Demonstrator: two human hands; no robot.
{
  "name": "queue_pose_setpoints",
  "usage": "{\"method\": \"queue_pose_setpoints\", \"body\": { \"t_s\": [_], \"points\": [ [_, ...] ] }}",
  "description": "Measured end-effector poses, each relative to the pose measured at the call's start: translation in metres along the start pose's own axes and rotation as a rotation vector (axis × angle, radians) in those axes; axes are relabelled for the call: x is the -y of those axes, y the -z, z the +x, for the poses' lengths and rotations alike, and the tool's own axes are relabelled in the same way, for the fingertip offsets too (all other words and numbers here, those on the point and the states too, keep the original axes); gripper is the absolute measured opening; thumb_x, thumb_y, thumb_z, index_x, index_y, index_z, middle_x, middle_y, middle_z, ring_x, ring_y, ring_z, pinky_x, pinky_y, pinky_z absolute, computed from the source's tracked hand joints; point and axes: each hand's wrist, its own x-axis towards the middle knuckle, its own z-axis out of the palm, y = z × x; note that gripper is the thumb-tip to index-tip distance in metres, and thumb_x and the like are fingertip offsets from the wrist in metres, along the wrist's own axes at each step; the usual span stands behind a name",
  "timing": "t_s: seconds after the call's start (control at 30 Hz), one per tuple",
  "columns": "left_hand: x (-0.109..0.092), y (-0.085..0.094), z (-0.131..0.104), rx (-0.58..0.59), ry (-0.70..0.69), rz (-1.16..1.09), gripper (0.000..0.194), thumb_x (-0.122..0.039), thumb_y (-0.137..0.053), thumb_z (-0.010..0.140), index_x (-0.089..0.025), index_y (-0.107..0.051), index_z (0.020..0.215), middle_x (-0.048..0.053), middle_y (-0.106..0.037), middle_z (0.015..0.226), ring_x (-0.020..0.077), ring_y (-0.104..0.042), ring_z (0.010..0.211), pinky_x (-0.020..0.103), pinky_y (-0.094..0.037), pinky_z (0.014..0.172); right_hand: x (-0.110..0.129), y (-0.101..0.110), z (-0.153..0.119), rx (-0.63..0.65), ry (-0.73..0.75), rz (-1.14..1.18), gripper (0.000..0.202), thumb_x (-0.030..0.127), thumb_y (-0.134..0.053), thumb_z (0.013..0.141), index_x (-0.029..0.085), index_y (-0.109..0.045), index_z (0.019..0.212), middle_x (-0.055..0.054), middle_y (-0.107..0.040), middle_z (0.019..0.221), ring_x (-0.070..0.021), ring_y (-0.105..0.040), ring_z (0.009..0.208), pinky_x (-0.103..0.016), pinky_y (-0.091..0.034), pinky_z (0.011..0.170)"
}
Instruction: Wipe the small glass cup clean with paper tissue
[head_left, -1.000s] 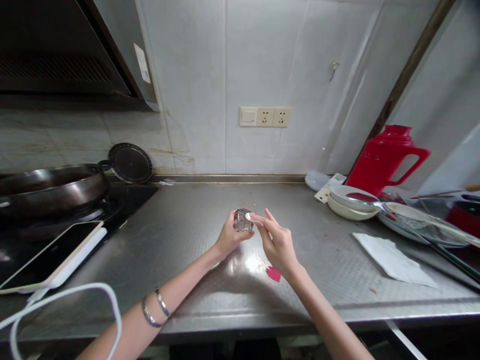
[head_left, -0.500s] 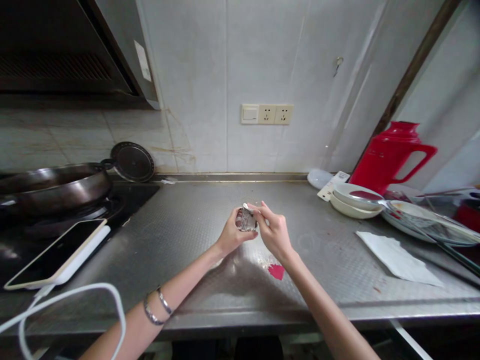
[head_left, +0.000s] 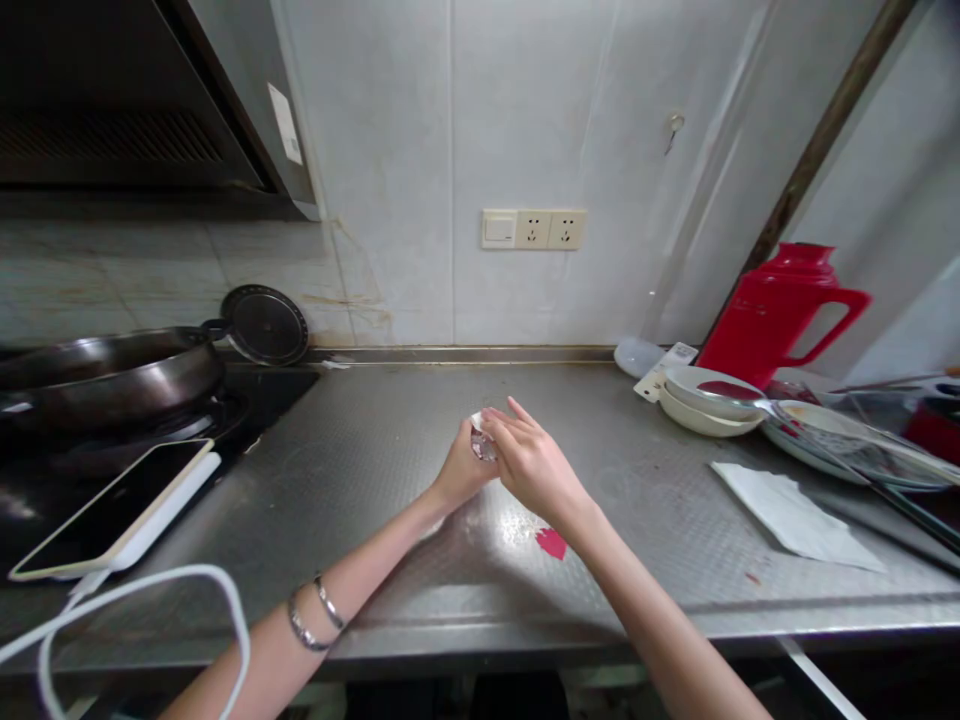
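Note:
Above the middle of the counter, my left hand (head_left: 459,468) is wrapped round a small clear glass (head_left: 482,446) with a shiny, faceted look. My right hand (head_left: 529,455) lies over the glass from the right, its fingers bent across the rim and near side and covering much of it. Just past those fingertips, at the rim, a small white piece (head_left: 476,421) shows; what it is made of cannot be made out. On the counter below the hands is a torn red scrap (head_left: 551,543).
The metal counter (head_left: 360,440) meets a tiled wall. At left are a stove with a pan (head_left: 112,375), a phone (head_left: 120,505) and a white cable (head_left: 217,575). To the right stand a red thermos (head_left: 772,320), stacked bowls (head_left: 709,415) and a folded paper towel (head_left: 795,515).
My right hand has shifted left, from a pinch at the rim to lying over the glass. The white piece has moved left along the rim, and less of the glass shows.

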Motion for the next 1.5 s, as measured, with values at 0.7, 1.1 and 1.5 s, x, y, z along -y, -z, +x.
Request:
{"method": "queue_pose_setpoints", "body": {
  "t_s": [0.7,1.1,1.5],
  "points": [
    [-0.004,0.003,-0.003,-0.001,0.138,-0.122,0.057,-0.038,-0.081,0.058,-0.016,-0.047,0.098,-0.002,-0.055,0.076,0.0077,-0.048,0.057,0.018,-0.036,0.043,0.009,-0.007,-0.03,-0.324,-0.331,0.339,0.032,0.015,-0.044,0.091,0.027,-0.064,0.113,-0.001,-0.069,0.113,-0.0207,-0.064,0.106,-0.051,-0.037,0.109],
    [-0.007,0.001,-0.003,0.023,0.132,-0.113,0.058,-0.036,-0.081,0.059,-0.015,-0.046,0.099,-0.002,-0.054,0.077,0.0048,-0.045,0.052,0.017,-0.035,0.042,-0.008,-0.004,-0.011,-0.332,-0.368,0.288,0.028,0.014,-0.046,0.09,0.022,-0.067,0.108,-0.005,-0.072,0.106,-0.0216,-0.066,0.102,-0.047,-0.041,0.106],
    [-0.003,0.004,0.0,0.035,0.149,-0.096,0.059,-0.037,-0.082,0.058,-0.016,-0.045,0.099,-0.003,-0.054,0.073,0.0045,-0.045,0.05,0.015,-0.034,0.039,0.015,0.003,-0.031,-0.327,-0.189,0.235,0.037,0.008,-0.042,0.091,0.026,-0.06,0.118,-0.005,-0.069,0.111,-0.0186,-0.065,0.105,-0.05,-0.039,0.108]
  ]
}}
